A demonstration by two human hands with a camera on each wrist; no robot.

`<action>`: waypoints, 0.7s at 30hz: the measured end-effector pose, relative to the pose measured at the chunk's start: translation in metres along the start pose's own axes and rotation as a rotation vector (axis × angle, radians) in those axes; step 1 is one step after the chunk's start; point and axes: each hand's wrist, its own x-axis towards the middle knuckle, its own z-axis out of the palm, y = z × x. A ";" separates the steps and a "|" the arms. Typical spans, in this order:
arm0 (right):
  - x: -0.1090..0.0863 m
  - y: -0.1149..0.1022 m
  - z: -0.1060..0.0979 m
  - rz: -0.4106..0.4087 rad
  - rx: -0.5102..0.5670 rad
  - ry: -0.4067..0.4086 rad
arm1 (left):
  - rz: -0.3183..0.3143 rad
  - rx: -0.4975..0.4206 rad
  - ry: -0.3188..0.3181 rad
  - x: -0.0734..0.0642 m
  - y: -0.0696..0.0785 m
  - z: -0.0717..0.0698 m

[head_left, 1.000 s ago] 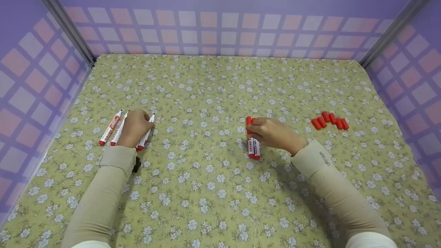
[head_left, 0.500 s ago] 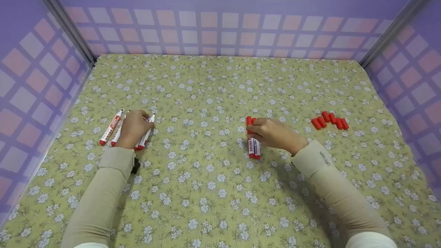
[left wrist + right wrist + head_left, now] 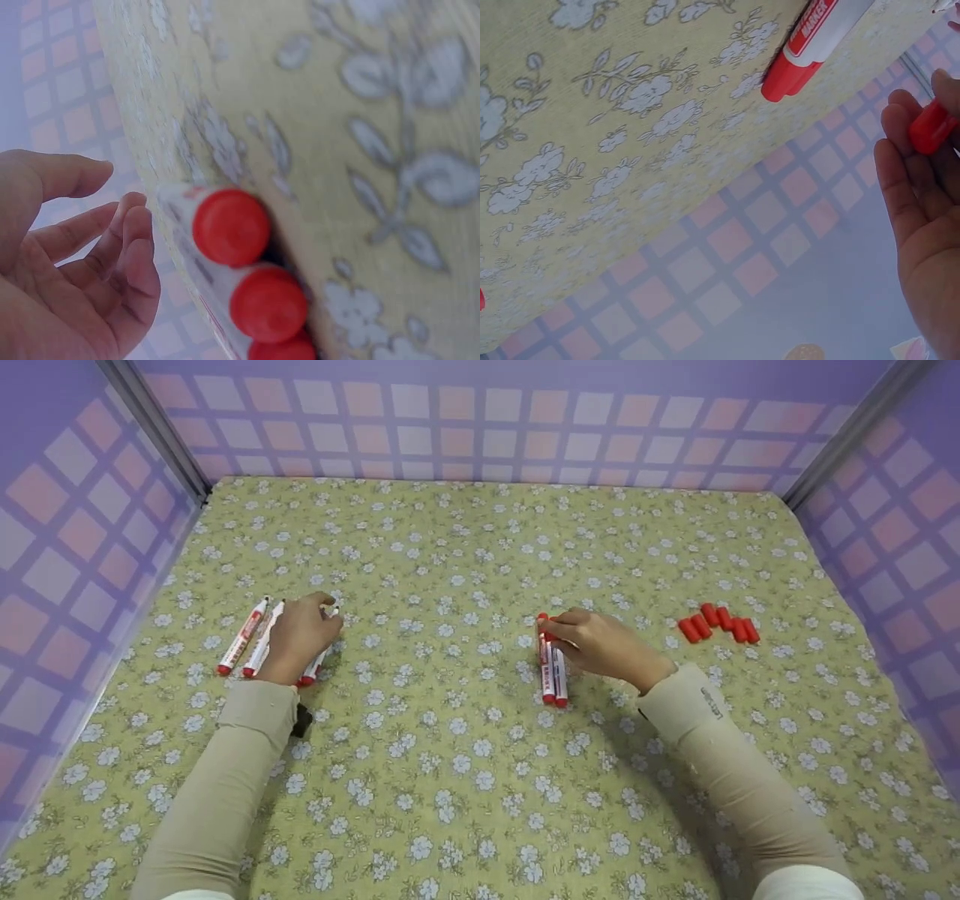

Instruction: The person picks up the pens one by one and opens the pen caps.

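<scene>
On the left lie several white markers with red ends; a marker (image 3: 242,637) and the one beside it show bare dark tips at the far end. My left hand (image 3: 301,637) is over the right part of this row, hiding some barrels. In the left wrist view its thumb and fingers (image 3: 139,247) stand apart with nothing between them, beside the markers' red ends (image 3: 231,227). My right hand (image 3: 600,643) pinches a red marker cap (image 3: 931,129) between thumb and fingers. It is over the far ends of two markers (image 3: 551,675) lying side by side.
Several loose red caps (image 3: 718,621) lie in a loose row to the right. A floral cloth (image 3: 450,780) covers the table. Purple checked panels (image 3: 480,431) wall the back and both sides.
My left hand has shifted slightly right, with its thumb and fingers more spread. My right hand has moved a little up and right, so more of the two marker barrels shows.
</scene>
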 end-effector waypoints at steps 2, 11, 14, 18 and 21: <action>-0.002 0.003 -0.001 0.022 0.000 0.002 | 0.007 -0.020 0.001 -0.001 0.003 0.002; -0.014 0.018 -0.006 0.188 -0.006 0.030 | 0.081 -0.130 0.016 -0.003 0.019 0.009; -0.020 0.024 -0.007 0.223 -0.020 0.068 | 0.109 -0.160 0.024 -0.003 0.026 0.013; -0.028 0.032 -0.007 0.263 -0.023 0.095 | 0.143 -0.205 0.021 -0.005 0.036 0.020; -0.034 0.038 -0.007 0.332 0.004 0.076 | 0.154 -0.243 0.003 -0.006 0.045 0.027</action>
